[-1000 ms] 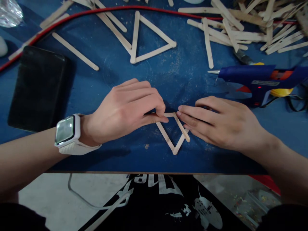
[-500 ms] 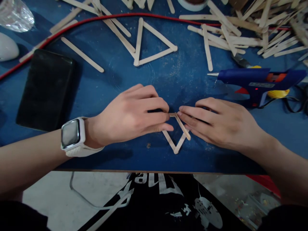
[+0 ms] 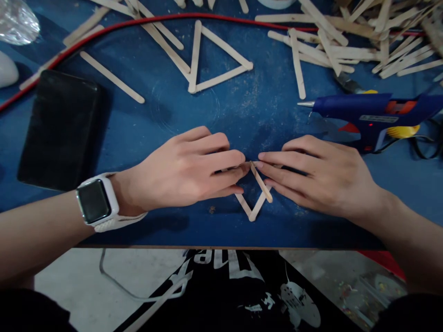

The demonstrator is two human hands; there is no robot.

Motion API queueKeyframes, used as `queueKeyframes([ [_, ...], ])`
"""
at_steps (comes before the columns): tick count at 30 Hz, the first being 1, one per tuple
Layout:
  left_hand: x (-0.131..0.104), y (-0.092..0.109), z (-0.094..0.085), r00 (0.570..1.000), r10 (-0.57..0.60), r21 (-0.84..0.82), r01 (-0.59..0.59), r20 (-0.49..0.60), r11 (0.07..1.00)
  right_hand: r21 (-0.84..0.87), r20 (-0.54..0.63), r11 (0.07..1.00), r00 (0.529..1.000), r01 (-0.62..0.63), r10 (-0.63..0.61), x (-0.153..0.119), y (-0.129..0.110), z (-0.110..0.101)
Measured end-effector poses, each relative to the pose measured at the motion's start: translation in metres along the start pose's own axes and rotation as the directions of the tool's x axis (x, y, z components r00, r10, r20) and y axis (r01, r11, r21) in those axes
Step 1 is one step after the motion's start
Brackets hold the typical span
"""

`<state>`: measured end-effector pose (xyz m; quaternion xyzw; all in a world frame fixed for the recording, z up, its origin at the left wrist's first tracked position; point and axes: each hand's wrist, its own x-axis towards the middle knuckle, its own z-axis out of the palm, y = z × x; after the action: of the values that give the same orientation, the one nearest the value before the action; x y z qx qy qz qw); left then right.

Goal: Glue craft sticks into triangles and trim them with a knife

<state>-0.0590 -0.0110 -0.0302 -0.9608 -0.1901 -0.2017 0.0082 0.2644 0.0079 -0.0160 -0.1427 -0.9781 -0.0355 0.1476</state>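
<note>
- Two hands on one stick frame (image 3: 244,207), on the blue table (image 3: 194,230) near its front edge!
- Left hand (image 3: 194,173): fingers pinched on the frame's upper side.
- Right hand (image 3: 318,177): fingertips touching its right corner; gripping or pressing, I can't tell.
- Glue gun (image 3: 353,107): label (image 3: 378,118) too small to read.
- Black clothing (image 3: 221,295): big white letters, no word certain.

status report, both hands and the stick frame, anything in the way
Left hand, right hand: both touching stick frame. Frame partly hidden by hands. Glue gun beyond right hand, apart; nothing seems in the way.
</note>
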Motion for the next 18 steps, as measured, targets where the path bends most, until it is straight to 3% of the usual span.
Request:
queueKeyframes([
  [13,0.0042,-0.0016,-0.0059,0.998,0.066,0.07,-0.065,-0.009,0.995,-0.057,0.014,0.998,0.999,0.034,-0.033,0.0011,-0.0048,-0.0015],
  [18,0.0009,-0.0008,0.0016,0.999,0.003,0.03,-0.001,-0.036,1.0,-0.043,0.018,0.999,1.0,0.022,-0.021,0.0024,-0.0043,0.0002],
])
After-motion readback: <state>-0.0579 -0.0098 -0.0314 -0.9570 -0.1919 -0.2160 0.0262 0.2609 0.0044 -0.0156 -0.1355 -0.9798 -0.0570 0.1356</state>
